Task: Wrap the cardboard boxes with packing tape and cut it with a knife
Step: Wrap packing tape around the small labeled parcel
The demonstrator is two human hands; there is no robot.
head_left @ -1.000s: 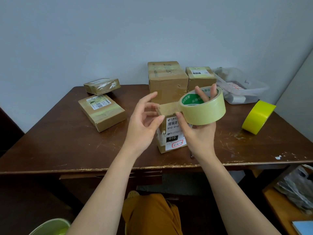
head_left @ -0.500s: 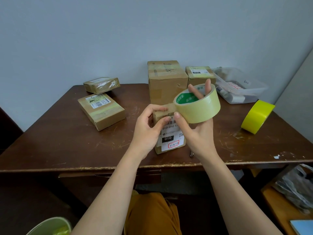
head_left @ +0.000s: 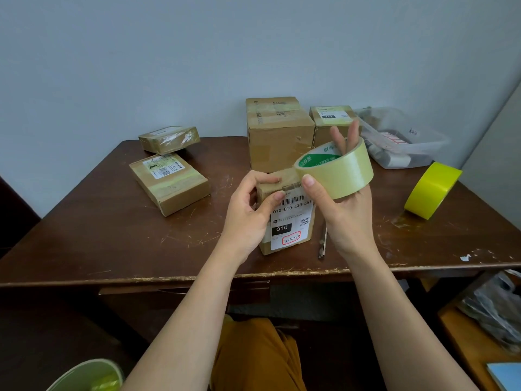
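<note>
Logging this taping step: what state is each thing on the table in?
Small labelled cardboard box: upright, gripped by left hand.
Pale green tape roll: held by right hand, tape end on box.
Bright yellow tape roll: on edge, untouched.
Metal knife: lying flat on the table, unused.

Box label (head_left: 291, 221) – "010-010-L30-551", "010", handwritten "3-2-19"
</note>
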